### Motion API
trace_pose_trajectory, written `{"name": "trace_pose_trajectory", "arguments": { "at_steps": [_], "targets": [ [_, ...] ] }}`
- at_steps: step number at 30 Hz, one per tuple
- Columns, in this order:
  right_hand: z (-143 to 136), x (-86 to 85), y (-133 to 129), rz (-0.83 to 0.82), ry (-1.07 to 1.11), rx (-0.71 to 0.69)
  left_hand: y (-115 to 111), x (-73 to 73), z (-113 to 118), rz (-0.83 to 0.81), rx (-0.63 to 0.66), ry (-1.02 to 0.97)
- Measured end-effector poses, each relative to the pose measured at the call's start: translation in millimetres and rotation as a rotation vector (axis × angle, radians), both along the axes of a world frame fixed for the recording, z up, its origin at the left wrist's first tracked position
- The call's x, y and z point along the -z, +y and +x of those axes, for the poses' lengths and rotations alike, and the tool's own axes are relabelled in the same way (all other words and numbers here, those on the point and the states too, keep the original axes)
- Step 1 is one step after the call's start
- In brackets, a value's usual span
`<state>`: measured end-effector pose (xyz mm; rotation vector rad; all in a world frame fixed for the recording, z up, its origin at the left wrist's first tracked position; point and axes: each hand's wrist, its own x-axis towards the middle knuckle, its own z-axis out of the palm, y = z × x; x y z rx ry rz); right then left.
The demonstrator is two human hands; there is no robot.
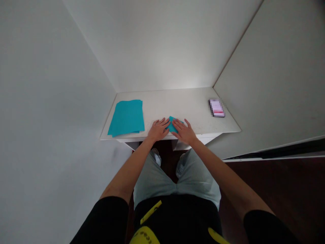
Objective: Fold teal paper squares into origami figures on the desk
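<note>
A small folded piece of blue paper (pixel 171 127) lies near the front edge of the white desk (pixel 175 101). My left hand (pixel 158 129) rests flat at its left side, fingers spread, with the fingertips touching the paper. From the right, my right hand (pixel 184 131) lies over the paper with its fingers stretched out and pressing on it. Both palms face down, and part of the paper is hidden under the fingers. Off to the left sits a stack of larger blue paper sheets (pixel 128 117), slightly uneven at the edges.
A phone (pixel 217 107) with a lit, blurred-out screen lies at the desk's right side. White walls enclose the desk at the left, back and right. My legs are below the desk's front edge, over a dark floor (pixel 279 189).
</note>
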<state>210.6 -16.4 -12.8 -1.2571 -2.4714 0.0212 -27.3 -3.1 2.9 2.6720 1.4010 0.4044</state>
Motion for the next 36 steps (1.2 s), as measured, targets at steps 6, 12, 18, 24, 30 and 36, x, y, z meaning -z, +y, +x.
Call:
{"name": "trace_pose_trajectory", "arguments": {
  "at_steps": [6, 12, 18, 24, 30, 36],
  "targets": [
    [-28.1, 7.2, -9.5, -0.076, -0.012, 0.01, 0.7, 1.0, 0.6, 0.004, -0.002, 0.045],
    [10.9, 10.0, -4.2, -0.07, 0.013, 0.078, -1.0, 0.5, 1.1, 0.005, -0.001, -0.007],
    [38.6, 10.7, -3.5, -0.062, 0.009, 0.099, 1.2, 1.6, 1.8, -0.033, -0.016, -0.142],
    [44.8, 10.8, -3.5, -0.086, -0.003, 0.032, 8.9, 4.4, -3.6, -0.09, -0.123, -0.261],
    [46.2, 12.9, -3.7, -0.074, -0.014, 0.04, 12.6, 3.0, -7.1, -0.105, -0.088, -0.25],
    [50.7, 11.6, -4.2, -0.085, -0.041, 0.009, -8.8, -2.4, -14.6, -0.075, 0.029, -0.138]
  ]
}}
